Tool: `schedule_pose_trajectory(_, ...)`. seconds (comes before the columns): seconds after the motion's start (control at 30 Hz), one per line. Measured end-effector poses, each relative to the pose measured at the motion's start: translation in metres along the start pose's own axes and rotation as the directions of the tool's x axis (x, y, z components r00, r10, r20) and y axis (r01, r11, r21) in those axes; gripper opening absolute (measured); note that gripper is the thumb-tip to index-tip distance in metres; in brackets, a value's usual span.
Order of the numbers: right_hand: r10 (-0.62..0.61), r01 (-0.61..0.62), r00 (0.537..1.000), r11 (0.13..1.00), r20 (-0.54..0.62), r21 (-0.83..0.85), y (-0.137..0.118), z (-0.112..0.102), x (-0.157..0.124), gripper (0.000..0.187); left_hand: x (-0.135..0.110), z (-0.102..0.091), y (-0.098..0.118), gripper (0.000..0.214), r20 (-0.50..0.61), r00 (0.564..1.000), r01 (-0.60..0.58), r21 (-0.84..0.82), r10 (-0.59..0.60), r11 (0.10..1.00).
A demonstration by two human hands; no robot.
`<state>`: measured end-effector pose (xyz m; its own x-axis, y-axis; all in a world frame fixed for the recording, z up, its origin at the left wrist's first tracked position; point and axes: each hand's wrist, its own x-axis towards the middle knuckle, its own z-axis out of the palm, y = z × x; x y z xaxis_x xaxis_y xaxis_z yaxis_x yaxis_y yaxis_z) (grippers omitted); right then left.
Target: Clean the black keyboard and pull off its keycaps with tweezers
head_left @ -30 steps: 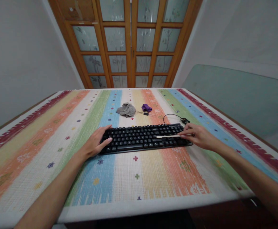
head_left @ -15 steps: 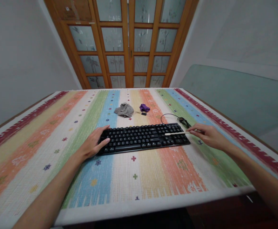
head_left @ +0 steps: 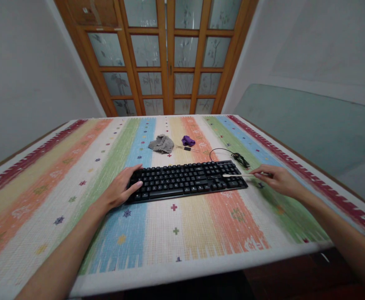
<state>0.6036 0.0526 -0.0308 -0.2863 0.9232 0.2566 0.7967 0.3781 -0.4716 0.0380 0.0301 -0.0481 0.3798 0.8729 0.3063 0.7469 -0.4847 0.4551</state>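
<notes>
A black keyboard (head_left: 176,181) lies on the striped tablecloth in front of me. My left hand (head_left: 122,185) grips its left end, thumb over the keys and fingers along the back edge. In my right hand (head_left: 274,178) a long, thin cotton swab (head_left: 240,175) is pinched between thumb and fingers. Its white tip points left, over the number-pad side of the keyboard; whether it touches the keys I cannot tell. Behind the keyboard's right end sits its coiled black cable (head_left: 241,159).
Beyond the keyboard lie a crumpled grey cloth (head_left: 161,144), a small purple cloth (head_left: 188,141) and thin sticks with a black band (head_left: 187,148). The striped tablecloth (head_left: 195,233) covers the table. A wood-framed glass door (head_left: 166,71) stands behind it, with walls either side.
My right hand has drawn the cotton swab a little to the right across the keyboard. The left hand keeps its grip. The whole view has shifted slightly.
</notes>
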Motion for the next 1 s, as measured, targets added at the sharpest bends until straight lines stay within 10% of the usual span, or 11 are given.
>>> schedule_pose_trajectory(0.6,0.124,-0.128,0.991,0.987,-0.049,-0.095,0.018,-0.014,-0.007,0.016,0.001,0.001,-0.001,0.061,0.000,1.000,-0.007,0.001,0.007,1.000)
schedule_pose_trajectory(1.0,0.171,-0.191,0.978,0.963,-0.116,-0.189,0.035,-0.020,-0.015,0.018,0.000,0.001,-0.003,0.059,-0.008,1.000,-0.023,0.024,0.023,0.999)
